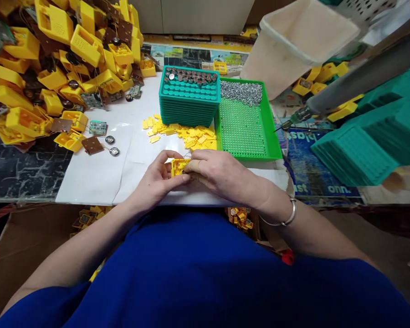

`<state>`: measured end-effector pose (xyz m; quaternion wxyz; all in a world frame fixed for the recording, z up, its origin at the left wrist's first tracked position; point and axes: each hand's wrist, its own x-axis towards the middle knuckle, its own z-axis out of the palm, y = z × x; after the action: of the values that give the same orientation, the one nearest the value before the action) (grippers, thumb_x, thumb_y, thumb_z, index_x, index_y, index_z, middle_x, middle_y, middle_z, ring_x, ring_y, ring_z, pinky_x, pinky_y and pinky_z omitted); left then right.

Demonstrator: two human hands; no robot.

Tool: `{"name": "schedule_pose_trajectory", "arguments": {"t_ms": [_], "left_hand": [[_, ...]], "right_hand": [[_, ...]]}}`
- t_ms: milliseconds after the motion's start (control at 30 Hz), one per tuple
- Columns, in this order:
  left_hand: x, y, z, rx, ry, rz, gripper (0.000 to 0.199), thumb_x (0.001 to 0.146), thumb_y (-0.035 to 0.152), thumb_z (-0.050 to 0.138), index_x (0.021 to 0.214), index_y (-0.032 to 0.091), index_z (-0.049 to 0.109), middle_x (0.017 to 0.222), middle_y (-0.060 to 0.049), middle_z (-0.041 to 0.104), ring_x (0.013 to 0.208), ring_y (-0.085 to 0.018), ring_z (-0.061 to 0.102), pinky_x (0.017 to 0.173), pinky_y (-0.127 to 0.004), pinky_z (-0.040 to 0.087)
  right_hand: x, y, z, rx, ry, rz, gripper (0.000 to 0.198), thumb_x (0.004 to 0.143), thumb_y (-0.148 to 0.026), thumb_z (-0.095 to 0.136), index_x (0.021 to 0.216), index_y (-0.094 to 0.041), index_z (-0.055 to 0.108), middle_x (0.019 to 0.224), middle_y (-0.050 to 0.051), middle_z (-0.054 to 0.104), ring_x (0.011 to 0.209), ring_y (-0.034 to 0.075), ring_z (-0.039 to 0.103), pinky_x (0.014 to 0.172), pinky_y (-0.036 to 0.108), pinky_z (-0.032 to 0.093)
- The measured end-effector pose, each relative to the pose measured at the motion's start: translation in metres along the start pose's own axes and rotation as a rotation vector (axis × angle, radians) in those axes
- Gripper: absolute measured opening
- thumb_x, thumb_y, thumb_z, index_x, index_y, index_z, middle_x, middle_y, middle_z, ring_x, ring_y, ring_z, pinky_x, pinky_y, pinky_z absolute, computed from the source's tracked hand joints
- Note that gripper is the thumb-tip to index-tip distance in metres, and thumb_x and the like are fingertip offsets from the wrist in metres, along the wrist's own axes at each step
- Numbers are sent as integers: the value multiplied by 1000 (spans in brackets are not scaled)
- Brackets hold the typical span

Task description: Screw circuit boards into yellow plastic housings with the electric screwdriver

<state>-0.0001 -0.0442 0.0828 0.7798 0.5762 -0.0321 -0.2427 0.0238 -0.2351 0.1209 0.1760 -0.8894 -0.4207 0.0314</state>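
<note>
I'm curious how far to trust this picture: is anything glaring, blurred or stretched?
In the head view, the white paper is bright, the floor dim; the silver bangle glints; also in the head view, the electric screwdriver looks soft, and the forearms spread towards the lower corners, perhaps wide-lens stretch; detail inside the yellow casing is too small to read.

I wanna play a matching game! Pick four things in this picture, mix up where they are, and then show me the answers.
Things:
1. Yellow case
2. Silvery metal pieces
3. Round brown parts
4. Bracelet

Places:
A. On top of the teal tray stack
B. Around the right forearm, near the wrist
C. Between the left hand and the right hand
D. At the far end of the bright green tray

Right pairs: 1-C, 2-D, 3-A, 4-B
</note>
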Motion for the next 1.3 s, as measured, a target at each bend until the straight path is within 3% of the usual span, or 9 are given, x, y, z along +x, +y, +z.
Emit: {"name": "schedule_pose_trajectory", "arguments": {"t_ms": [133, 300, 400, 500, 633, 767, 1000, 1133, 1300], "left_hand": [[2, -2, -3, -98, 62, 41, 46, 72, 19, 81, 102, 22, 47, 82, 3, 71, 70, -11, 68, 70, -24, 55], [-1, 9, -2, -210, 86, -87, 42, 66, 14, 80, 98, 21, 53, 79, 3, 71, 69, -14, 69, 68, -28, 58], [-3, 15, -4, -261, 4, -257, 38, 64, 10, 78, 96, 21, 58, 79, 1, 71, 69, -16, 70, 65, -28, 58], [-6, 17, -9, -211, -63, -302, 36, 65, 11, 76, 96, 21, 62, 77, 2, 70, 66, -15, 70, 59, -25, 57], [-12, 16, -13, -34, -55, -209, 35, 73, 19, 76, 104, 20, 60, 79, 2, 69, 68, -15, 69, 63, -25, 58], [-14, 14, -10, 49, 19, -100, 35, 75, 26, 78, 105, 18, 61, 87, 0, 68, 75, -14, 66, 69, -28, 59], [-8, 5, -6, -61, 52, -35, 38, 74, 24, 80, 108, 18, 66, 100, -4, 72, 91, -17, 67, 84, -29, 56], [-10, 7, -7, -163, 12, -65, 45, 74, 21, 80, 117, 21, 65, 107, -5, 73, 105, -20, 67, 95, -31, 52], [-10, 10, -7, -223, 37, -103, 45, 74, 28, 80, 116, 22, 66, 94, -2, 74, 89, -16, 69, 87, -29, 53]], "right_hand": [[-7, 13, 13, 214, 221, -156, 26, 97, -14, 46, 112, -16, 67, 97, 7, 67, 89, 14, 62, 78, 27, 52], [-6, 27, 38, 39, 588, -271, 33, 95, -19, 54, 128, -23, 56, 122, 12, 62, 120, 22, 57, 98, 45, 53], [-1, 30, 41, -17, 551, -352, 41, 96, -21, 53, 136, -21, 48, 131, 14, 59, 131, 25, 51, 103, 49, 52], [0, 29, 36, -24, 468, -429, 40, 97, -18, 49, 137, -15, 47, 122, 15, 64, 116, 20, 61, 96, 38, 57], [-3, 27, 28, 27, 357, -394, 42, 97, -14, 42, 139, -16, 46, 117, 13, 65, 106, 17, 65, 87, 32, 59], [-5, 22, 28, 187, 387, -275, 41, 94, -12, 44, 134, -18, 50, 99, 7, 68, 87, 12, 67, 74, 24, 58], [-5, 3, 37, 526, 461, -117, 48, 93, -17, 53, 140, -18, 45, 118, 9, 69, 93, 12, 70, 80, 24, 58], [-6, -3, 41, 416, 489, -149, 52, 95, -17, 52, 144, -21, 39, 109, 7, 71, 89, 12, 69, 78, 23, 59], [-6, -6, 36, 73, 499, -307, 55, 96, -14, 47, 148, -21, 32, 103, 5, 73, 89, 14, 71, 74, 25, 60]]}}
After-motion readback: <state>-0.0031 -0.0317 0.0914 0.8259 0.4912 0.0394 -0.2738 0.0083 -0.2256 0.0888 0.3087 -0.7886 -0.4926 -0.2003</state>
